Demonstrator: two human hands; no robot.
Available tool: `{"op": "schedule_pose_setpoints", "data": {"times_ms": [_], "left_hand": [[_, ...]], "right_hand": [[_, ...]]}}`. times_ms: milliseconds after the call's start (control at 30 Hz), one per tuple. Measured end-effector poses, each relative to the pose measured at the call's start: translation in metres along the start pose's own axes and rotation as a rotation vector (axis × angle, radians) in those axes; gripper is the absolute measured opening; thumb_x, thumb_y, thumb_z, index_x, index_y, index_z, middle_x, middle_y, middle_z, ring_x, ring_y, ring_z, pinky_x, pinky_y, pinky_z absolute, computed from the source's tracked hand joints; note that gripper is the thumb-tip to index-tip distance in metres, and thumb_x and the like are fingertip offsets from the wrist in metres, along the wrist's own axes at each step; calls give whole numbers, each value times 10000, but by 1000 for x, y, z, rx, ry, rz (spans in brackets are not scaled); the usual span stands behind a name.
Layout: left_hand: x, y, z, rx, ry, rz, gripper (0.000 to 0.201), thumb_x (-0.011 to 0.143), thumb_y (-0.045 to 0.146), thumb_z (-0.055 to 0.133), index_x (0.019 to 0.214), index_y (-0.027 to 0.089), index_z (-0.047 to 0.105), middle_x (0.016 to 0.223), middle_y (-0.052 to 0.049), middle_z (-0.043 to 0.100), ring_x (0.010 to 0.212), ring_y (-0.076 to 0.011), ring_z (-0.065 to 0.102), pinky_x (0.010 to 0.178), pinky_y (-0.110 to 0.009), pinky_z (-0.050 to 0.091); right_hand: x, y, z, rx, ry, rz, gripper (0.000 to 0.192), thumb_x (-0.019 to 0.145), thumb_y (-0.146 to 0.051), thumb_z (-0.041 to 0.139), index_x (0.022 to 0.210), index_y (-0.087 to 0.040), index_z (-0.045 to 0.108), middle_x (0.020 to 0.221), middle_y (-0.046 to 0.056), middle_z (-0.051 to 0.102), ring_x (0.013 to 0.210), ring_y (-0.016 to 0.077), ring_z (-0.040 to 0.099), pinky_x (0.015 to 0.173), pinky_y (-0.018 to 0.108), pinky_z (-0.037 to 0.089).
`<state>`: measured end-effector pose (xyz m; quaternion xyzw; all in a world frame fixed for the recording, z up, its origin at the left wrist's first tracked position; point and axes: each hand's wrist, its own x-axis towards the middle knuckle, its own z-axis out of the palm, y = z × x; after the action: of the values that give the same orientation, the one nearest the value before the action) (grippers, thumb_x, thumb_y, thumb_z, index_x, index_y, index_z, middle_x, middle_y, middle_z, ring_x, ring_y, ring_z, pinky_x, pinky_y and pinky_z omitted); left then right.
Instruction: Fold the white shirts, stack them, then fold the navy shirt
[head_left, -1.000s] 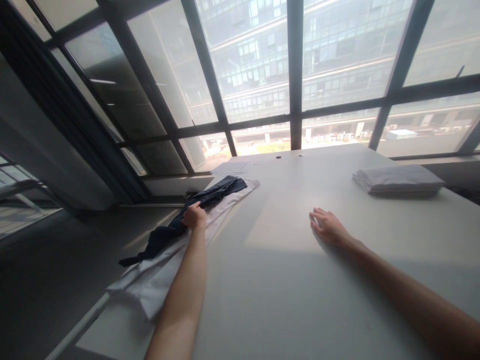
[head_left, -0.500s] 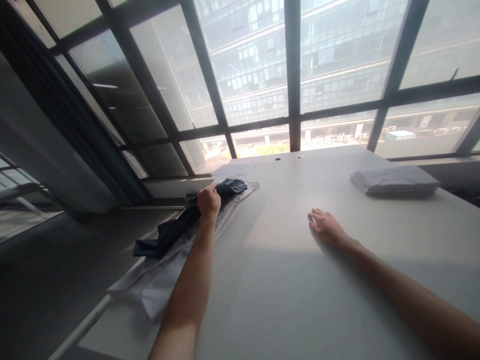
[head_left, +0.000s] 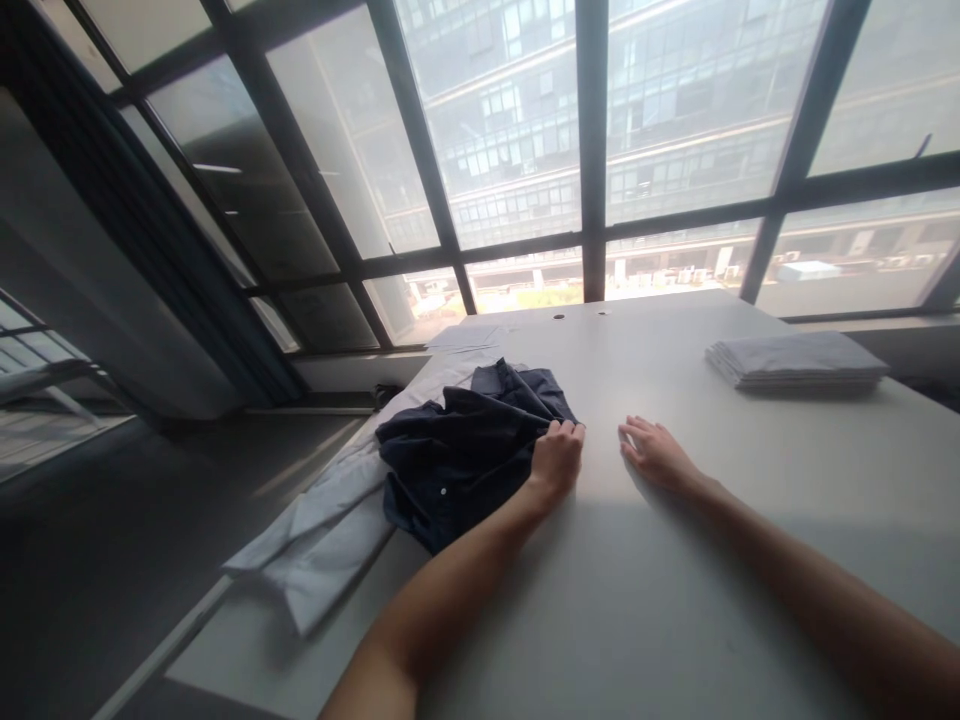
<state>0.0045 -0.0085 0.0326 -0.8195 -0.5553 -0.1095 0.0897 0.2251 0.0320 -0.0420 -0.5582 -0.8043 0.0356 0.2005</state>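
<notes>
A dark navy shirt (head_left: 465,450) with a small white button lies crumpled on the left part of the white table (head_left: 600,600). My left hand (head_left: 558,458) is closed on the shirt's right edge. Under and beside the shirt, white cloth (head_left: 322,530), probably garments, spreads along the table's left edge. To the right of the shirt, my right hand (head_left: 654,452) rests on the tabletop with its fingers extended and holds nothing. A small gap separates it from my left hand.
A neat stack of folded whitish cloth (head_left: 799,360) sits at the right of the table. White paper sheets (head_left: 465,338) lie at the far left corner. Large windows (head_left: 517,130) stand behind the table, and a dark curtain (head_left: 165,230) hangs at the left.
My left hand has moved right and toward me, drawing the navy shirt from the table's left edge further onto the tabletop. My right hand has stayed in place.
</notes>
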Motion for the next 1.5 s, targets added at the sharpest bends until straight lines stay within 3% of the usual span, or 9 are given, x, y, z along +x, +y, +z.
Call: {"op": "schedule_pose_setpoints", "data": {"times_ms": [167, 333, 433, 567, 667, 767, 933, 1233, 1500], "left_hand": [[-11, 16, 19, 33, 3, 44, 289, 990, 230, 552, 1272, 191, 603, 1199, -118, 657, 1061, -268, 591, 894, -386, 493], [-4, 2, 1, -16, 2, 14, 282, 1002, 259, 518, 1257, 217, 631, 1380, -101, 597, 1137, -248, 604, 929, -349, 489], [10, -33, -24, -105, -43, -102, 309, 1048, 305, 425, 1260, 247, 643, 1258, -80, 680, 1105, -216, 648, 942, -309, 486], [24, -107, -50, -96, -200, -275, 311, 994, 359, 528, 1206, 208, 698, 1239, -120, 706, 1134, -282, 658, 949, -355, 499], [24, -151, -43, -132, -308, -233, 276, 893, 360, 682, 1109, 206, 758, 1143, -89, 748, 1061, -258, 691, 936, -298, 511], [18, -167, -16, -171, -296, -171, 382, 896, 413, 680, 1229, 232, 727, 1266, -72, 694, 1180, -241, 633, 1042, -286, 459], [15, -164, 23, -212, -175, -156, 473, 981, 425, 546, 1390, 199, 621, 1396, -121, 584, 1308, -274, 525, 1139, -412, 389], [11, -135, 30, -344, -145, 60, 490, 969, 411, 589, 1425, 233, 595, 1478, -76, 541, 1351, -257, 511, 1156, -380, 389], [8, -68, 25, -455, -182, 456, 512, 979, 411, 612, 1463, 250, 560, 1534, -100, 497, 1485, -282, 353, 1222, -445, 277]], "right_hand": [[1, 1, 1, -3, -1, -5, 396, 976, -289, 472, 1310, -176, 650, 1500, 157, 535, 1421, 324, 447, 1171, 530, 312], [2, 2, 2, -5, -12, -4, 386, 983, -287, 457, 1300, -176, 647, 1494, 155, 539, 1412, 316, 449, 1162, 508, 309], [1, 1, 0, -1, -6, -8, 363, 978, -287, 467, 1267, -185, 661, 1464, 153, 562, 1377, 299, 479, 1143, 464, 321], [0, -2, -4, 12, 10, -23, 335, 965, -278, 488, 1232, -195, 673, 1406, 149, 600, 1314, 277, 519, 1123, 420, 323], [-1, -5, -8, 17, 8, -17, 324, 965, -276, 492, 1216, -192, 678, 1380, 149, 613, 1280, 270, 538, 1121, 412, 320], [-1, -8, -10, 19, 0, 0, 321, 967, -266, 486, 1213, -191, 678, 1375, 146, 616, 1284, 267, 537, 1124, 410, 320], [-2, -8, -13, 15, -10, -15, 323, 974, -263, 469, 1208, -186, 678, 1395, 146, 605, 1316, 279, 521, 1139, 441, 323], [0, -7, -7, 28, -9, 16, 389, 983, -288, 461, 1301, -179, 657, 1479, 145, 557, 1408, 294, 456, 1196, 479, 284], [-1, -4, -19, 266, 398, 48, 393, 960, -236, 414, 1258, -182, 665, 1346, 130, 642, 1302, 269, 534, 1128, 447, 406]]}}
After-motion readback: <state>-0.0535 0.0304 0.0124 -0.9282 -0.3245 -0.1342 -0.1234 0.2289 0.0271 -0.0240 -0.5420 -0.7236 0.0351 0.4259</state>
